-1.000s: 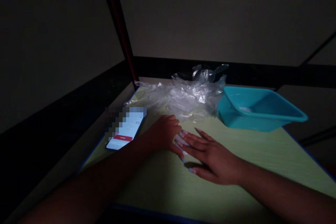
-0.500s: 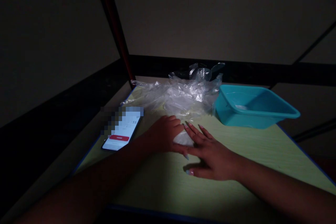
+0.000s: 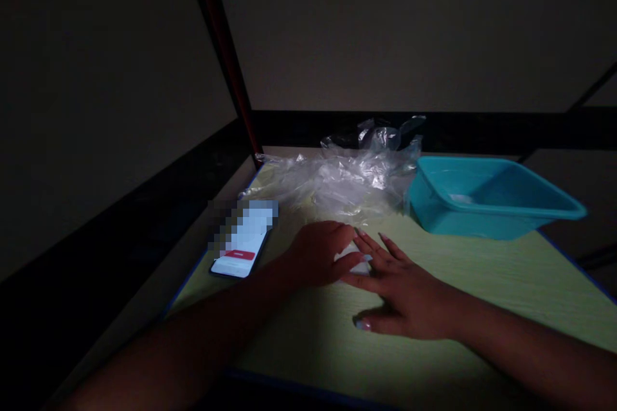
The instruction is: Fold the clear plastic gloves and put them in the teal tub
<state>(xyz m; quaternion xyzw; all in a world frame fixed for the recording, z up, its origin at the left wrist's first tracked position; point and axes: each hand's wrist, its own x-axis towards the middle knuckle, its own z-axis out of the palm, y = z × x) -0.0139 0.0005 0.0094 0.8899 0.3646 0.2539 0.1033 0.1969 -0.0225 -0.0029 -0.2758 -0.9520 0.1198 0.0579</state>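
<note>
A small whitish, translucent piece (image 3: 353, 259) lies flat on the pale green table (image 3: 308, 340), partly covered by both hands. My left hand (image 3: 321, 252) rests over its left side, fingers curled and thumb stretched across it; whether the fingers grip it is hidden. My right hand (image 3: 400, 289) lies on the right with fingers spread, its fingertips at the edge of the piece. Just beyond the hands sits a crumpled heap of clear plastic (image 3: 337, 183).
A lit phone (image 3: 243, 247) lies at the table's left edge. The turquoise basin (image 3: 475, 221) stands at the back right, with something whitish inside it. Behind the table is a wall with a dark band, and a dark red post rises at the back left.
The whole view has shifted, so everything sits further right. My left thumb has moved up across the whitish piece, and the left fingers are more tucked in. My right hand stays spread.
</note>
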